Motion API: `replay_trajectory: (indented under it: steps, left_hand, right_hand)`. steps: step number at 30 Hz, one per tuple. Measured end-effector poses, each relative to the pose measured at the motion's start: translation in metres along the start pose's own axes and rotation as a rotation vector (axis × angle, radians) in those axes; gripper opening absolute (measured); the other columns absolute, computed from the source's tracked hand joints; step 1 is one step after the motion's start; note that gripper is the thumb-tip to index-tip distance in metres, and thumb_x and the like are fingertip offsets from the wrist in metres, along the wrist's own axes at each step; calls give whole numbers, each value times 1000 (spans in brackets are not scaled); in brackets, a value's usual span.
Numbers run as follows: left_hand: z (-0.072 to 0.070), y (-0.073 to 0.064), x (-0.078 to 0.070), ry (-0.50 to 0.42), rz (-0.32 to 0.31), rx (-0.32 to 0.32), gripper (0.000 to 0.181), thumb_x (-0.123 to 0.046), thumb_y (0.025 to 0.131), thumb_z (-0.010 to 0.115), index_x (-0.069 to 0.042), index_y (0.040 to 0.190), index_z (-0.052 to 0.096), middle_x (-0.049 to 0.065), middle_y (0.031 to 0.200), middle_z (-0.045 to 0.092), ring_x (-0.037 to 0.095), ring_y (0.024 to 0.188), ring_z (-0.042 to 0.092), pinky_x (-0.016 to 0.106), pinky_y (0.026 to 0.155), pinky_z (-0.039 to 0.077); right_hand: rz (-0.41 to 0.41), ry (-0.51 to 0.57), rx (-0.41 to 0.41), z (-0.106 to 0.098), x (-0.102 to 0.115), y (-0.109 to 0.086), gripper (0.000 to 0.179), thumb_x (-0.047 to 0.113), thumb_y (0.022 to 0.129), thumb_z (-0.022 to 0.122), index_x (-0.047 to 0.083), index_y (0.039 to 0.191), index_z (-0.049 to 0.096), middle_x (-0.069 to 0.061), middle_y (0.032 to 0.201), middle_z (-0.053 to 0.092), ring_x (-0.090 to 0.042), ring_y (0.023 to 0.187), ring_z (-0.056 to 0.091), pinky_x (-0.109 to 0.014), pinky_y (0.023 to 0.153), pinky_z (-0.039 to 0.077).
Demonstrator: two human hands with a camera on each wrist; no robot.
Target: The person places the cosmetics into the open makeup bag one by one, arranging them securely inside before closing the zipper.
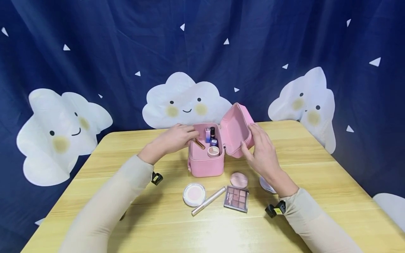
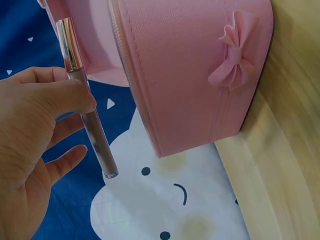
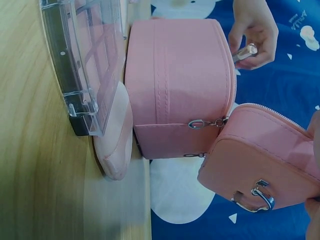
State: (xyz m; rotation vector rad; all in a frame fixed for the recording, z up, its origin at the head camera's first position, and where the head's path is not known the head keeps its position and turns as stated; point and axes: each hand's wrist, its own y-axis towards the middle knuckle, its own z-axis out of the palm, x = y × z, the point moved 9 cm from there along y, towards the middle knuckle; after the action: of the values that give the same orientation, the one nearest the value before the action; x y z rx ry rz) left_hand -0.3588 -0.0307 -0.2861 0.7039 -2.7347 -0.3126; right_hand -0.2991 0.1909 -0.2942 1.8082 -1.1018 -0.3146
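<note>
Slim brown tube with a shiny rose-gold cap: tilted, at the open top of the case, not set down.
Left hand: thumb and fingers pinch the tube.
Boxy pink leather-look case: upright on the tabletop, a pink bow on one side.
Hinged pink lid: swung open to the right.
Right hand: thumb and fingers grip the lid's edge.
Case contents: lilac-and-blue tube, black tube, dark blue bottle, round multi-shade compact.
Pale wood tabletop: before the case, round silver-rimmed compact, slim silver stick, square clear-lidded palette, round pale pink puff; a round item lies partly hidden by the right forearm.
Backdrop: dark blue curtain with white clouds.
</note>
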Motion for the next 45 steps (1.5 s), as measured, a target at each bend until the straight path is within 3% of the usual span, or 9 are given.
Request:
replay_trajectory:
  steps: [10, 17, 24, 29, 33, 37, 42, 45]
  left_hand:
    - [7, 12, -7, 11, 5, 49, 22, -7, 88, 67, -18, 107, 64, 0, 100, 62, 22, 98, 60, 42, 83, 47]
    - [14, 22, -15, 10, 46, 88, 21, -2, 87, 62, -17, 101, 62, -3, 95, 62, 18, 94, 58, 41, 89, 47]
    - [26, 28, -21, 5, 122, 89, 24, 6, 84, 59, -15, 95, 61, -1, 88, 60, 16, 78, 53, 29, 71, 49]
    - [44, 30, -15, -57, 90, 164, 20, 5, 88, 62, -15, 89, 60, -3, 91, 60, 10, 77, 54, 23, 70, 49]
    - [62, 31, -3, -198, -18, 249, 19, 0, 95, 56, -16, 84, 57, -2, 89, 63, 6, 72, 58, 21, 66, 50]
    - [70, 35, 6, -288, -89, 278, 27, 0, 95, 53, -20, 77, 52, -2, 82, 64, 5, 66, 56, 21, 60, 48]
    - [72, 41, 4, -192, -25, 291, 31, 13, 81, 54, -17, 79, 58, 0, 84, 64, 9, 70, 53, 23, 62, 46]
    - [75, 42, 1, -156, -3, 322, 33, 15, 79, 56, -17, 82, 62, 1, 86, 66, 10, 72, 55, 22, 63, 47]
  right_hand:
    - [2, -3, -2, 0, -2, 0, 60, 25, 87, 61, -3, 138, 47, -22, 138, 51, -36, 129, 46, -50, 108, 36]
    - [1, -2, -4, -1, -3, 0, 60, 24, 87, 62, -3, 138, 47, -22, 137, 51, -37, 129, 46, -50, 108, 36]
    - [-6, -2, -9, -2, -2, 0, 59, 24, 87, 61, -3, 138, 48, -22, 137, 51, -36, 129, 46, -51, 106, 38]
    - [-8, 2, -8, -1, -1, 0, 58, 24, 87, 62, -3, 137, 49, -22, 137, 51, -36, 129, 47, -51, 106, 38]
    - [-7, 4, 4, 0, 0, 1, 58, 24, 87, 62, -3, 137, 48, -22, 138, 51, -36, 129, 46, -51, 106, 38]
    - [-3, 6, 12, -1, 0, 1, 59, 24, 87, 61, -3, 138, 47, -22, 138, 50, -36, 130, 45, -52, 106, 38]
    - [0, 1, 14, 0, -1, 1, 59, 23, 87, 62, -3, 138, 47, -22, 138, 50, -36, 129, 46, -53, 105, 39]
    - [1, -2, 18, 1, -1, 0, 59, 24, 87, 62, -3, 138, 47, -22, 138, 50, -36, 129, 46, -53, 105, 39]
